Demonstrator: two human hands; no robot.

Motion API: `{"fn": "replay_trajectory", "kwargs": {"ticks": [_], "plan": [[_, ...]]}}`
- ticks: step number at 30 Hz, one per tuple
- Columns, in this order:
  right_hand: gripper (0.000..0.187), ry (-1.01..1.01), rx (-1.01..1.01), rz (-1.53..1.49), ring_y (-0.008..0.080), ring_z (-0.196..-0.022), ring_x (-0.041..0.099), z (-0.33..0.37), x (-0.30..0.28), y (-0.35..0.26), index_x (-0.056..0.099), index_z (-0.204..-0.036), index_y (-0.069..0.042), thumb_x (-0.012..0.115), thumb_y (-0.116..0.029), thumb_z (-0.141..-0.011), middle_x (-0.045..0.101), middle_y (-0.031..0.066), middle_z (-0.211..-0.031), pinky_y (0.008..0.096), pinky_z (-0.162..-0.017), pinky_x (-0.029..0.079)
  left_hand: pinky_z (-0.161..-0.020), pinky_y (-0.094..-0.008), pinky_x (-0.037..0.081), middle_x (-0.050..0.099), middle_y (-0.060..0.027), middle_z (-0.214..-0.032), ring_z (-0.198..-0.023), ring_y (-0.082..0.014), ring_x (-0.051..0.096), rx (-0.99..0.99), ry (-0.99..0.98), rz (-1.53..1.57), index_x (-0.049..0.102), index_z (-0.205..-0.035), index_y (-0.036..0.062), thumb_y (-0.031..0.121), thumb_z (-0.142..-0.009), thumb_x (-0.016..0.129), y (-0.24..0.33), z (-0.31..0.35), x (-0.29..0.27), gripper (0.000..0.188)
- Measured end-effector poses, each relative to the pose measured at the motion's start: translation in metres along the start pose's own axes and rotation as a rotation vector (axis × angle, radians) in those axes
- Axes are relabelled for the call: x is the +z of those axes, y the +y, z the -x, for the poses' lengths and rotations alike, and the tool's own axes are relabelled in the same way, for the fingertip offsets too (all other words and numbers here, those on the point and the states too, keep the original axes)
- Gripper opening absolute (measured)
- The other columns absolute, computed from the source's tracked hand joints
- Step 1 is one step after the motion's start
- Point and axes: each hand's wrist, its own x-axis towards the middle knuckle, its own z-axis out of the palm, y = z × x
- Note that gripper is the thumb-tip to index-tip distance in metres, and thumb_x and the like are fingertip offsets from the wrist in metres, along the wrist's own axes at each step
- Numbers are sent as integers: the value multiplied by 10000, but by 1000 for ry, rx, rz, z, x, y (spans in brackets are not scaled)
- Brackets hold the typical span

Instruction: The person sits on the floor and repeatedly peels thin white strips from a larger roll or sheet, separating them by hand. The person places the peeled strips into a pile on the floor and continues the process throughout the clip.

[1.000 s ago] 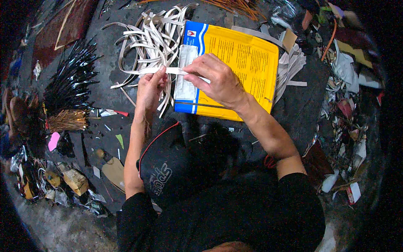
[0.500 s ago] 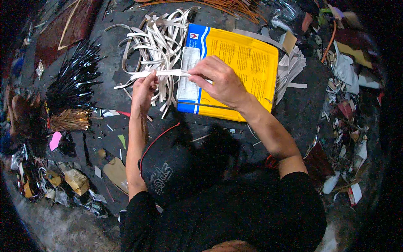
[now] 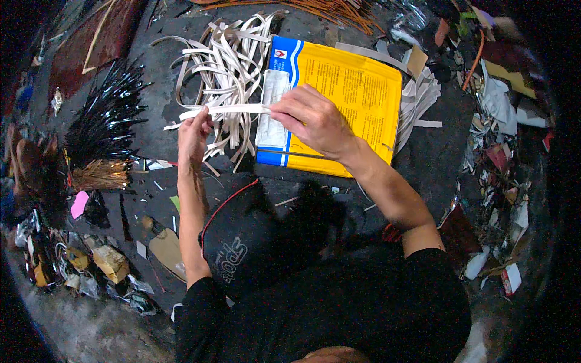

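A flat white strip [image 3: 242,109] is stretched sideways between my hands. My left hand [image 3: 194,134] pinches it near its left end, over the edge of a pile of similar white strips [image 3: 233,60]. The fingertips of my right hand [image 3: 315,121] close on the other end, above a yellow and blue metal sheet [image 3: 354,78] with printing on it. Near the sheet's left side lies a whitish flat block [image 3: 272,130], partly behind my right fingers. A thin dark rod [image 3: 302,155] runs along the sheet's lower edge.
More pale strips [image 3: 417,100] stick out past the sheet's right edge. At left lie shiny black strands [image 3: 109,109] and a brown bundle [image 3: 103,173]. Orange-brown strands [image 3: 302,6] are at the top. Scraps [image 3: 496,157] litter the right side, with wrapped lumps [image 3: 109,261] at lower left.
My left hand has slid left along the strip, so a longer stretch lies between my hands. The right hand has barely shifted and still grips its end.
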Motion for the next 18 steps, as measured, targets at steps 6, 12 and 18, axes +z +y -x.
{"fn": "replay_trajectory", "kwargs": {"ticks": [6, 12, 18], "plan": [[128, -41, -40, 75, 244, -766, 581, -1, 0, -3, 648, -878, -28, 690, -48, -758, 584, 77, -815, 336, -690, 492, -542, -187, 375, 584, -49, -754, -634, -81, 493, 8, 34, 109, 599, -853, -5, 193, -852, 701, 0, 2, -9, 224], [214, -49, -49, 207, 236, -764, 568, 5, 4, -18, 644, -949, -18, 675, -12, -737, 572, 87, -841, 337, -684, 487, -597, -208, 435, 597, -42, -769, -689, -104, 549, -20, -65, 127, 600, -850, 24, 254, -889, 652, 8, 2, -31, 239], [206, -183, 39, 202, 263, -854, 567, 12, -31, -23, 630, -999, -20, 623, -93, -806, 573, 111, -905, 361, -758, 468, -749, -264, 513, 618, -52, -846, -766, -143, 602, 160, -9, 340, 564, -1131, -15, 183, -954, 531, 91, 44, 30, 268]]}}
